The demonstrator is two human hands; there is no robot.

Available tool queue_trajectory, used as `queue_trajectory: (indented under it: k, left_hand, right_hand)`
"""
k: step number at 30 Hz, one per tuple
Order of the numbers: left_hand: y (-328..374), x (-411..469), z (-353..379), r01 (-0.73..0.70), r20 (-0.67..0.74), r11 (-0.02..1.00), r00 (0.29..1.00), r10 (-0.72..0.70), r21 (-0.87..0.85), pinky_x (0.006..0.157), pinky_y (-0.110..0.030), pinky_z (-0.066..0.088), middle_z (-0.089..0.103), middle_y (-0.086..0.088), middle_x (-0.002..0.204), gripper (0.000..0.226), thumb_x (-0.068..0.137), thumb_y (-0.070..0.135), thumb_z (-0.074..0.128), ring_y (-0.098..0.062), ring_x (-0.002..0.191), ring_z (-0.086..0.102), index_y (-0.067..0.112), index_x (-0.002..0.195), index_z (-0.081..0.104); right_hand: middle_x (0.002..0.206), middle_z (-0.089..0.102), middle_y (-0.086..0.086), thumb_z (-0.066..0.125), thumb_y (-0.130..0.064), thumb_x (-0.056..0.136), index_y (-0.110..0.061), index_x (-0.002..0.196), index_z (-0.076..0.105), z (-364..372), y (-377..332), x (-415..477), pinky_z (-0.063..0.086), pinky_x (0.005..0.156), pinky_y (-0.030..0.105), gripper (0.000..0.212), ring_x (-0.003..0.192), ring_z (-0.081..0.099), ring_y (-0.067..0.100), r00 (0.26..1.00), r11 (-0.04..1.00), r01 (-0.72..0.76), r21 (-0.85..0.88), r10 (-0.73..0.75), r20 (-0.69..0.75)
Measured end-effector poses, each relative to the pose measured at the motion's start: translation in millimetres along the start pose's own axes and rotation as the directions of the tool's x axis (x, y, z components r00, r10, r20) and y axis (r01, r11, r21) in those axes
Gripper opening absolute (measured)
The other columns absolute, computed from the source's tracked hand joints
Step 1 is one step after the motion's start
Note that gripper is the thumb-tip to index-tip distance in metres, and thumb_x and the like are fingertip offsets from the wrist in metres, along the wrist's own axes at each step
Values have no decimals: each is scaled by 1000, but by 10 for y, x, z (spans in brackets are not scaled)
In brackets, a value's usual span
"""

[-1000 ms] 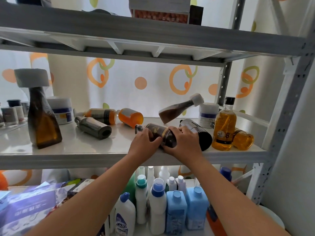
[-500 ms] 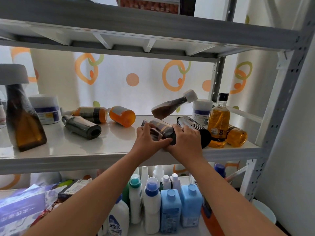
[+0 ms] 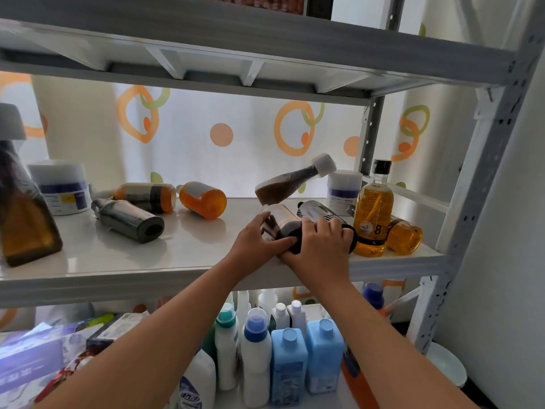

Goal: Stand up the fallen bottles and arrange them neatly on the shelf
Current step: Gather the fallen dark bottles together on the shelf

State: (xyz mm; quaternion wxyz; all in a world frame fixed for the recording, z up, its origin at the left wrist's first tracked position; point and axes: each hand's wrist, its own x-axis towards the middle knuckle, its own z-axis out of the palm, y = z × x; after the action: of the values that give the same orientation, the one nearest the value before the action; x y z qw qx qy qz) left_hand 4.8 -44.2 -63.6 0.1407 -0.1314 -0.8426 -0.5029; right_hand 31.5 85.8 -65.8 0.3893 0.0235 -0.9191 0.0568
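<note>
Near the front edge of the middle shelf (image 3: 177, 261), toward its right half, a dark brown bottle (image 3: 281, 222) lies on its side with both hands on it. Its long axis runs from the back-left down to the front-right, so its dark round base faces the camera and the front edge while its neck end points away toward the patterned curtain (image 3: 221, 134) behind the shelf; the neck itself is hidden behind the fingers. The body looks dark and glossy, with a paler band of label showing between the two hands. The left hand (image 3: 256, 243) is curled over the bottle's left flank, fingers wrapped on top and the thumb reaching along its lower side. The right hand (image 3: 320, 243) is closed around the base end from the right, and its thumb meets the left thumb beneath the bottle. Just beside it on the right lies a second dark bottle with a striped label (image 3: 320, 212), roughly parallel and partly covered by the right hand. Behind these a brown sauce bottle with a white cap (image 3: 292, 183) leans at a slant. To the right an amber bottle with a black cap (image 3: 373, 214) stands upright. Farther left a grey bottle (image 3: 129, 221) and two orange bottles (image 3: 203, 199) lie tipped over.
</note>
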Motion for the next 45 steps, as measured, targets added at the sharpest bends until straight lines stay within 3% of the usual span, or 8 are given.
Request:
queue_trajectory:
  k: [6, 10, 16, 19, 21, 27, 34, 45]
  left_hand:
    - [-12, 10, -16, -37, 75, 999, 996, 38, -20, 106, -29, 33, 40, -2, 148, 74, 84, 36, 66, -21, 134, 40, 19, 146, 29]
    - [-8, 12, -17, -35, 122, 999, 992, 37, -19, 98, -22, 33, 42, -2, 147, 70, 88, 37, 61, -18, 131, 43, 21, 147, 29]
    - [-24, -10, 13, -19, 122, 1000, 992, 22, -25, 105, -33, 38, 43, -3, 147, 73, 87, 36, 63, -22, 131, 45, 22, 148, 26]
    - [-33, -18, 40, -36, 116, 999, 993, 37, -6, 103, -35, 39, 43, -4, 147, 77, 83, 35, 67, -25, 131, 45, 26, 147, 26]
    - [-41, -11, 48, -44, 125, 999, 991, 43, 7, 105, -39, 39, 40, -4, 149, 81, 81, 36, 70, -27, 132, 43, 29, 148, 24]
    - [16, 14, 59, -27, 154, 999, 988, 31, -27, 108, -42, 36, 35, -5, 151, 78, 84, 28, 68, -30, 133, 42, 27, 148, 23]
    - [67, -6, 126, -62, 133, 998, 989, 64, -16, 111, -42, 32, 32, -6, 152, 75, 86, 24, 67, -30, 136, 38, 20, 148, 25]
    - [121, -64, 135, -59, 136, 998, 989, 61, -18, 106, -40, 37, 41, -8, 147, 69, 90, 22, 61, -29, 130, 46, 18, 147, 23]
  right_hand:
    - [91, 70, 10, 53, -70, 70, -10, 96, 70, 33, -16, 4, 47, 75, 37, 67, 88, 62, 28, 996, 997, -3, -72, -4, -89]
    - [88, 69, 8, 59, -70, 67, -11, 91, 70, 42, 1, -19, 48, 72, 36, 65, 84, 62, 27, 993, 995, -6, -98, -6, -121]
    - [102, 64, 11, 50, -68, 67, -12, 105, 66, 3, 133, -16, 45, 77, 40, 69, 95, 57, 30, 991, 997, 60, -46, -66, -121]
    - [117, 58, 12, 54, -66, 66, -18, 124, 56, -80, 326, -29, 40, 87, 43, 75, 109, 50, 32, 993, 993, 118, -23, -119, -27]
    - [130, 48, 12, 60, -60, 71, -22, 133, 46, -121, 453, -34, 32, 97, 43, 74, 121, 39, 32, 993, 997, 73, -8, -72, 95]
    - [139, 41, 16, 61, -36, 84, -19, 136, 43, -69, 500, -62, 30, 109, 47, 57, 129, 32, 34, 994, 1000, -26, 17, 24, 103]
    - [136, 39, 16, 66, -28, 81, -17, 135, 44, -36, 509, -59, 39, 99, 37, 59, 128, 29, 33, 996, 989, -69, 129, 60, 71]
    - [137, 42, 20, 70, -21, 80, -13, 132, 50, 24, 500, -102, 42, 97, 40, 56, 125, 36, 37, 1000, 992, -17, 125, 15, 16]
